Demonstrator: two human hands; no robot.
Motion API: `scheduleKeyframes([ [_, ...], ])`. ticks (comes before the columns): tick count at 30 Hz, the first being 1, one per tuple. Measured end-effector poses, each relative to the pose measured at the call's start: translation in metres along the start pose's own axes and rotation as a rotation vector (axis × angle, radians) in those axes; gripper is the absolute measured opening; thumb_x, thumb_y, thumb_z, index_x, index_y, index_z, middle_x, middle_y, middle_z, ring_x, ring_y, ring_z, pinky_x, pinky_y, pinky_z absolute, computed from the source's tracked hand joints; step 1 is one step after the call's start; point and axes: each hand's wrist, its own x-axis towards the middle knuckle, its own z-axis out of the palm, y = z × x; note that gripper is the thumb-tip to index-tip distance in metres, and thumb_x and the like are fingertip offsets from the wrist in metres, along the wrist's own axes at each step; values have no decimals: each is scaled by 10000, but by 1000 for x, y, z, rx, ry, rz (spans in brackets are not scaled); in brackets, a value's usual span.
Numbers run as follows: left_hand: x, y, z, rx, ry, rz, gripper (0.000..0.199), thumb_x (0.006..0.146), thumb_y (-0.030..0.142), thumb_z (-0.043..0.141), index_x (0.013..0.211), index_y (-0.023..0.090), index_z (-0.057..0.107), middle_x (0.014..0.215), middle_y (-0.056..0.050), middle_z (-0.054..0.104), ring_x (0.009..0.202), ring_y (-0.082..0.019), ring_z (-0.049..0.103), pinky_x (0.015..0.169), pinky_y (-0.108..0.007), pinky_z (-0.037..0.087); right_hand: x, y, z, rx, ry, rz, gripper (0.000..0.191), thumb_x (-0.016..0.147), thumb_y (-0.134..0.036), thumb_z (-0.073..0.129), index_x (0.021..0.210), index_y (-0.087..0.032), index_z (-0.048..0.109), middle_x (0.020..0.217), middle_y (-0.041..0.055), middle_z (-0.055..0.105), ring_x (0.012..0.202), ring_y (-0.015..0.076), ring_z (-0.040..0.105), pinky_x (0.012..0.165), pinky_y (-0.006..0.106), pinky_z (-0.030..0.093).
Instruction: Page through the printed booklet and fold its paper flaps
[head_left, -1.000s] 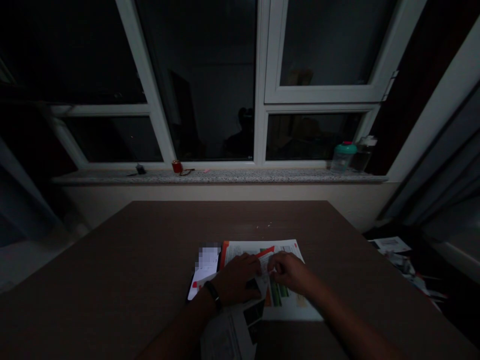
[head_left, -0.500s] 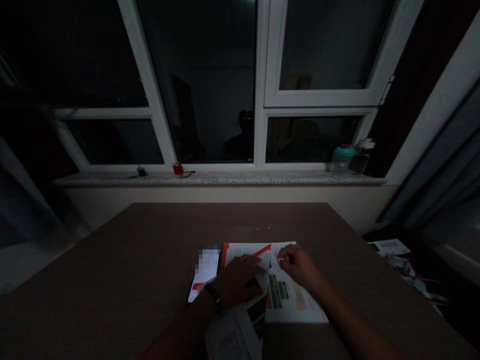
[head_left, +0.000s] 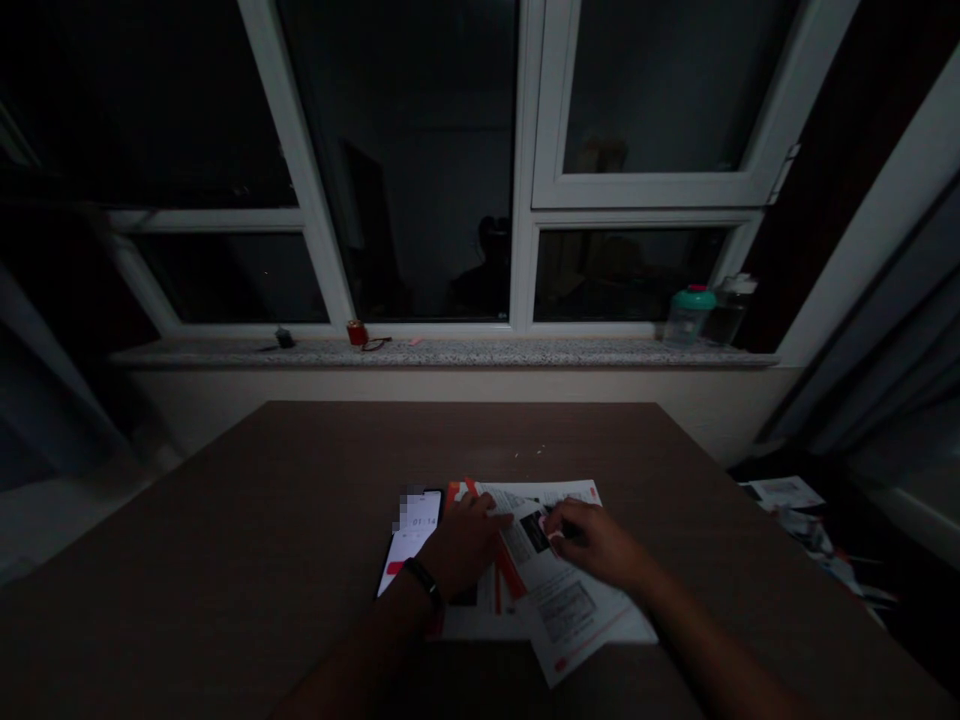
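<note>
A printed booklet with red accents lies on the brown table, and a printed page slants across it, its lower corner past the booklet's near edge. My left hand, a dark band on its wrist, rests on the upper left of the pages with fingers stretched out. On the slanting page, my right hand is closed in a pinch; a small pinkish thing shows at its fingertips, too dim to name. Just left of my left hand is a lit phone displaying a timer.
Tiny pale scraps dot the table beyond the booklet. The stone windowsill bears a small red container, a dark little bottle, a teal-lidded bottle and a clear bottle. Papers lie at the right.
The page under my left hand has swung to the right across the booklet. My left hand has shifted slightly left and up; my right hand stays nearly in place, fingers still pinched.
</note>
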Motion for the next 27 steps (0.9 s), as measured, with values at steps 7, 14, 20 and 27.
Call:
scheduleKeyframes([
  [7,-4,-4,-1,-90,-24,21,615,751,465,739,1302,258,559,1285,-108,488,1162,-333,449,1001,-491,368,-1,1,-1,-9,-26,18,163,763,-100,606,878,-208,647,932,30,666,912,197,614,816,310,457],
  [14,-6,-1,5,-102,-11,12,748,703,558,746,1342,241,522,1354,-131,455,1211,-378,420,1027,-536,339,-2,-1,-3,-4,-46,22,165,766,-101,606,885,-208,648,957,32,663,936,194,609,830,309,453],
  [20,-6,0,6,-103,3,34,722,730,524,726,1342,208,509,1369,-144,463,1241,-371,418,1050,-534,326,-2,1,-2,-10,-43,-15,153,774,-104,617,883,-207,646,934,28,666,932,194,606,835,309,445],
  [27,-5,5,8,-140,-74,156,662,759,262,676,1382,273,453,1481,-74,398,1356,-318,330,1110,-492,280,-1,-3,-2,-29,-62,-26,127,778,-105,616,846,-211,629,915,21,656,894,187,598,793,289,439],
])
